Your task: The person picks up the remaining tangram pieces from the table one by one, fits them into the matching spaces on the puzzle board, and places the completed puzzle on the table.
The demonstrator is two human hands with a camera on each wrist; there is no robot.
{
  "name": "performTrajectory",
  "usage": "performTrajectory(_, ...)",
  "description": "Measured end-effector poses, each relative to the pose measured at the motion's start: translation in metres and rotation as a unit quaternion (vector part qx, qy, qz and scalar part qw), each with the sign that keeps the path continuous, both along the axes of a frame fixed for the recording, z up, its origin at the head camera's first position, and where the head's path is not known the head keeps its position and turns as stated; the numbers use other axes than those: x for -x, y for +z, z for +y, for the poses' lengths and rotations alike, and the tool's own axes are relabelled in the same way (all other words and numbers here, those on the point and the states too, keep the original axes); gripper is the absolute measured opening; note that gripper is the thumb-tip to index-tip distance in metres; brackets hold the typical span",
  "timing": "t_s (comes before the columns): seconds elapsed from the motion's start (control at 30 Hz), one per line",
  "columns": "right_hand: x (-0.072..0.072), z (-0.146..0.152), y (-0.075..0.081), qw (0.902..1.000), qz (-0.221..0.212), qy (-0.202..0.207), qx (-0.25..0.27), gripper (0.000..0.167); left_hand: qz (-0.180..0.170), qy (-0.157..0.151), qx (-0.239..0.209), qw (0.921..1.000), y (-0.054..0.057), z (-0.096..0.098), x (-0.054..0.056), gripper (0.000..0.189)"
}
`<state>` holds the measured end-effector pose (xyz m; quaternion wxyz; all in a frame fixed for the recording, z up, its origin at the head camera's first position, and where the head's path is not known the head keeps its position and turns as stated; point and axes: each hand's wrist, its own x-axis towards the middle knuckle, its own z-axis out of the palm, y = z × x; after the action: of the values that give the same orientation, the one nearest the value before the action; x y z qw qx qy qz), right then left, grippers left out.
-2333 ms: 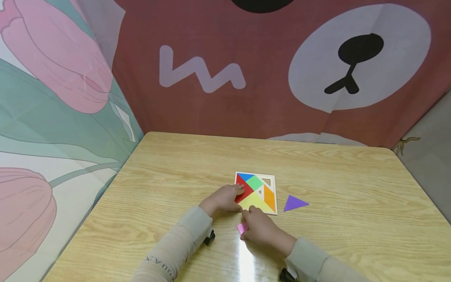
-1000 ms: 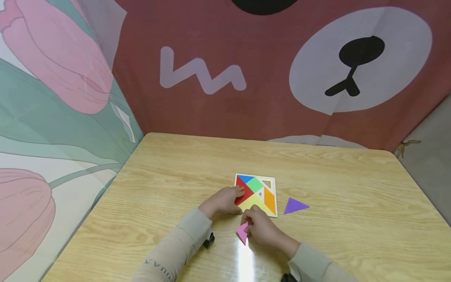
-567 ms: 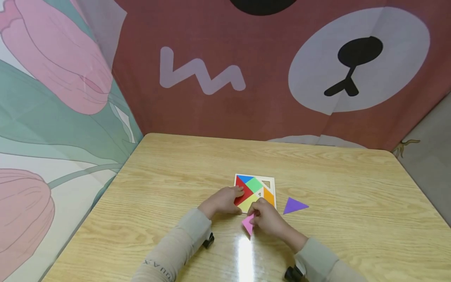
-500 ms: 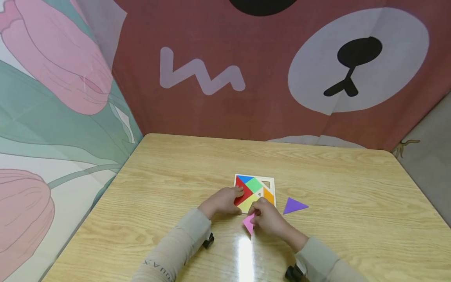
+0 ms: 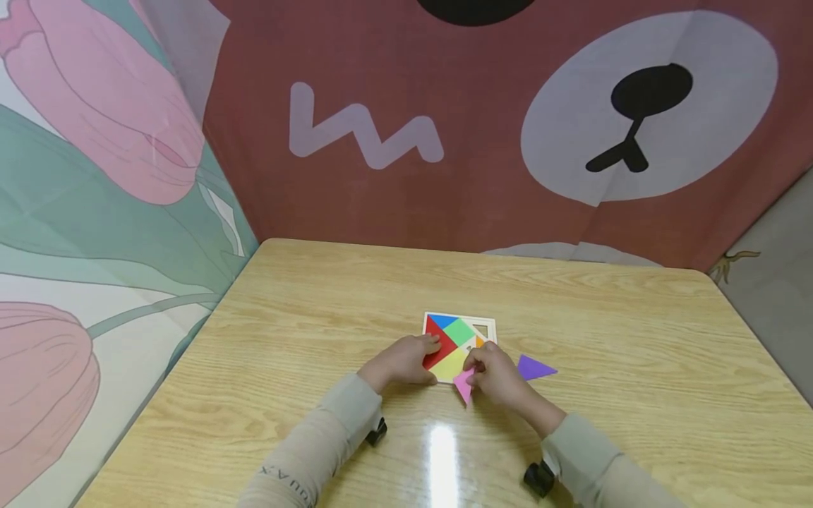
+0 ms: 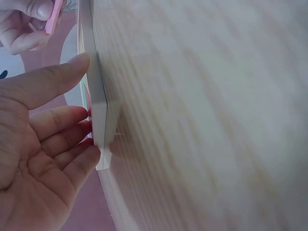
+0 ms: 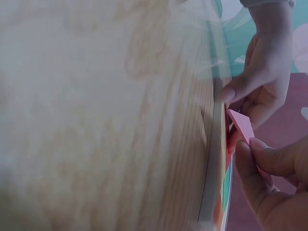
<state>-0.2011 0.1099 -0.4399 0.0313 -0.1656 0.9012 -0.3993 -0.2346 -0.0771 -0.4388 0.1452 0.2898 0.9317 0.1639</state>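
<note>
A square tangram board (image 5: pixel 466 315) with a pale frame lies mid-table. Red, blue, green, yellow and orange pieces sit in it, and a triangular recess shows at its far right corner. At the board's left side, my left hand (image 5: pixel 400 361) rests its fingertips on the red piece (image 5: pixel 438 351), the thumb at the near left corner. Between thumb and fingers, my right hand (image 5: pixel 502 381) pinches a pink triangular tangram piece (image 5: pixel 464 385), tilted close over the near edge. That hand covers much of the orange piece and the small middle recess.
On the table (image 5: pixel 317 296), right of the board, lies a purple triangle (image 5: pixel 535 367), partly behind my right hand. A wall cloth (image 5: pixel 381 204) with a bear print stands behind the far edge. Black wrist devices hang below both sleeves.
My right hand has moved right and farther from me with the pink piece, from the table in front of the board to over its near edge. The left hand stays in place.
</note>
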Motion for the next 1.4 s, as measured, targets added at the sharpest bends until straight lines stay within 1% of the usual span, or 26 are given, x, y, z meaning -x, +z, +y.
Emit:
performTrajectory(0.17,0.009,0.005,-0.002,0.9997,0.003,-0.018,0.014,0.019,-0.001,-0.002,0.007,1.0000,0.002,0.000,0.000,0.061)
performTrajectory(0.37,0.019,0.010,-0.003,0.9985,0.005,-0.039,0.039,0.016,-0.011,0.001,0.010,0.9999,0.003,0.001,0.000,0.061)
performTrajectory(0.53,0.027,0.014,-0.003,0.9980,-0.002,-0.052,0.034,0.015,-0.014,0.003,0.009,0.9999,0.004,0.001,0.001,0.061)
performTrajectory(0.7,0.033,0.016,-0.002,0.9973,0.002,-0.066,0.031,0.013,-0.012,0.001,0.010,0.9999,0.005,0.001,0.001,0.061)
performTrajectory(1.0,0.041,0.019,-0.002,0.9971,0.010,-0.071,0.026,0.013,-0.027,0.009,0.010,0.9996,0.007,0.002,-0.001,0.061)
performTrajectory(1.23,0.045,0.019,0.000,0.9969,0.015,-0.073,0.023,0.011,-0.021,0.005,0.009,0.9997,0.005,0.001,0.000,0.061)
performTrajectory(1.4,0.047,0.019,-0.001,0.9972,0.024,-0.069,0.018,0.011,-0.020,0.003,0.011,0.9997,0.006,0.001,0.000,0.060)
